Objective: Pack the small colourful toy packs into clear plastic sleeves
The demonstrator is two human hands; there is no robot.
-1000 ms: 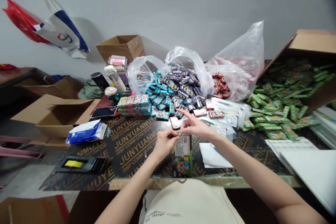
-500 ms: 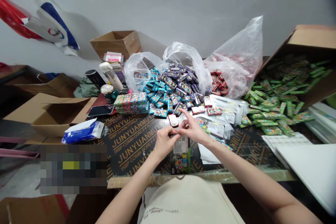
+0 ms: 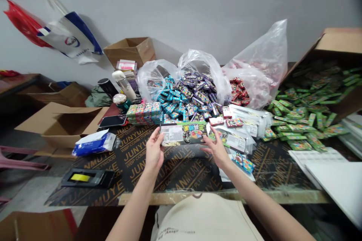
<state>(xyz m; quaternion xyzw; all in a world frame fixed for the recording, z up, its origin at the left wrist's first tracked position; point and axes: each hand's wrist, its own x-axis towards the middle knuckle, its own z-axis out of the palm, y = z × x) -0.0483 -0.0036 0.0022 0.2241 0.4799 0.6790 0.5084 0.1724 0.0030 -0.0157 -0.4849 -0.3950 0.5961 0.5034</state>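
A long, flat black-and-green printed packet (image 3: 195, 132) with a white barcode label is held up level above the table. My left hand (image 3: 155, 148) grips its left end, thumb on the front face. At the other end is my right hand (image 3: 219, 150), its fingers spread close by the packet's right edge; whether they touch it is hard to make out. Just beyond lie small red-and-white boxes (image 3: 234, 122) and a pile of blue boxes (image 3: 171, 99) and purple boxes (image 3: 199, 86). Colourful small packs (image 3: 243, 162) sit right of my right wrist.
Banded box stacks (image 3: 144, 113), a phone (image 3: 113, 121) and a blue wipes pack (image 3: 94, 143) are to the left, near an open carton (image 3: 70, 124). Green boxes (image 3: 305, 120) spill from a tipped carton (image 3: 338, 41) at right. Clear bags (image 3: 256, 83) stand behind.
The packet has been raised from upright near the table's front edge to lying crosswise. My hands, earlier pinched together, have moved apart to its two ends. The view has shifted slightly.
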